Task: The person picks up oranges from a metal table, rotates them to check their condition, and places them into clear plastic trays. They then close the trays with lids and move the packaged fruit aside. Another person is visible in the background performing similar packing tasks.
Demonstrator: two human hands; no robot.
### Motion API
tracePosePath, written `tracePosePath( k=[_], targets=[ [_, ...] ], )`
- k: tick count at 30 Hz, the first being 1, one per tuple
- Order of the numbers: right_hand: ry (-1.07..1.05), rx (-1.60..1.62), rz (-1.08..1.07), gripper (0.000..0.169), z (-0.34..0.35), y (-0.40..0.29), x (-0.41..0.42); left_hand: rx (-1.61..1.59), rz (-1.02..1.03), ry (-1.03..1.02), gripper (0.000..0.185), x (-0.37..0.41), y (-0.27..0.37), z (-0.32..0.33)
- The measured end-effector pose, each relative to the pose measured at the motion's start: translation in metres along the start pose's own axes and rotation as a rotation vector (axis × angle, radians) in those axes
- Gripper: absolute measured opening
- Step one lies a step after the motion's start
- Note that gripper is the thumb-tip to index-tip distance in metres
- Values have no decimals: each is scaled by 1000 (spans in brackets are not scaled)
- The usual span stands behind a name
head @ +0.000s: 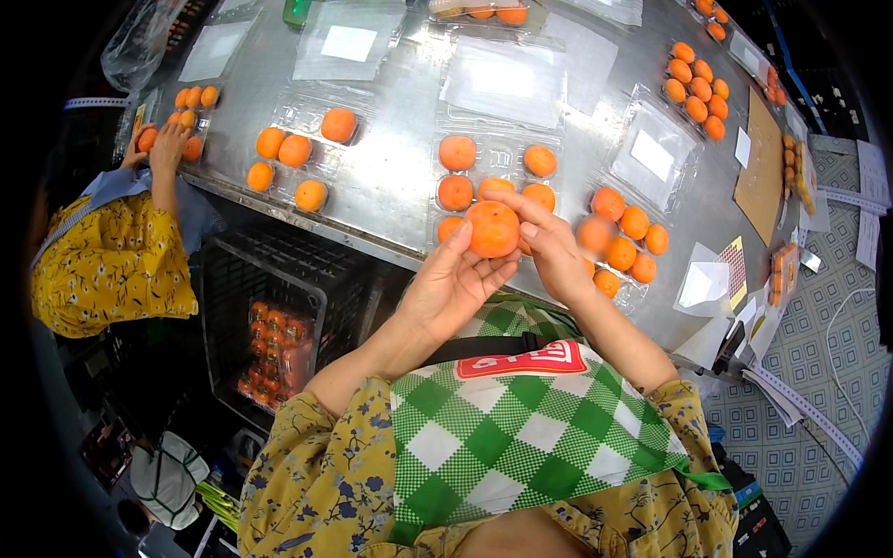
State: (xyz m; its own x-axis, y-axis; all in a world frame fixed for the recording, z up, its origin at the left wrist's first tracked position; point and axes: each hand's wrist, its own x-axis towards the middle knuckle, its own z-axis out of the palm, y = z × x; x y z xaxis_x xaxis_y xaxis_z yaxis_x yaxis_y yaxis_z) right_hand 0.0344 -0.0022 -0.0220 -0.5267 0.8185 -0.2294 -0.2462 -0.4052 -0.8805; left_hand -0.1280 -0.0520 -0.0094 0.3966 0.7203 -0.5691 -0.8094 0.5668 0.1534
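An orange persimmon (pixel 493 229) rests between both hands above the table's near edge. My left hand (pixel 450 289) cups it from below, thumb along its side. My right hand (pixel 554 254) curls over its upper right with the fingertips against the skin. Right behind it lies an open clear plastic clamshell tray (pixel 499 159) with several persimmons in its cups; the hands hide part of its near end. To the right, another tray holds several persimmons (pixel 634 223). On the left, a partly filled clear tray (pixel 284 183) has several more.
A black plastic crate (pixel 317 307) with packed fruit (pixel 275 349) stands below the table's left edge. At the far left, a co-worker's hands (pixel 167 146) touch fruit in a tray. More persimmons (pixel 698 89) and a cardboard sheet (pixel 759 167) lie on the metal table (pixel 391 178).
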Motion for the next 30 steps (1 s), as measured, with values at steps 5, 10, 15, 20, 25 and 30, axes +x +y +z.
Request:
tracePosePath(
  k=[5,10,15,20,25,30],
  targets=[
    [-86,16,-49,53,6,-4,-2,84,48,85,49,-3,0,12],
    [-90,286,2,58,-1,4,1,107,47,0,48,-5,2,13],
    [-68,443,14,63,-5,9,0,203,98,-18,41,-7,3,6],
    [-67,410,-37,62,-6,8,1,685,522,156,31,-13,-2,8],
    [-55,402,-30,63,-5,6,1,1101,848,34,33,-15,2,6],
    [-79,404,-11,64,-6,8,2,1229,900,11,33,-15,1,5]
  ],
)
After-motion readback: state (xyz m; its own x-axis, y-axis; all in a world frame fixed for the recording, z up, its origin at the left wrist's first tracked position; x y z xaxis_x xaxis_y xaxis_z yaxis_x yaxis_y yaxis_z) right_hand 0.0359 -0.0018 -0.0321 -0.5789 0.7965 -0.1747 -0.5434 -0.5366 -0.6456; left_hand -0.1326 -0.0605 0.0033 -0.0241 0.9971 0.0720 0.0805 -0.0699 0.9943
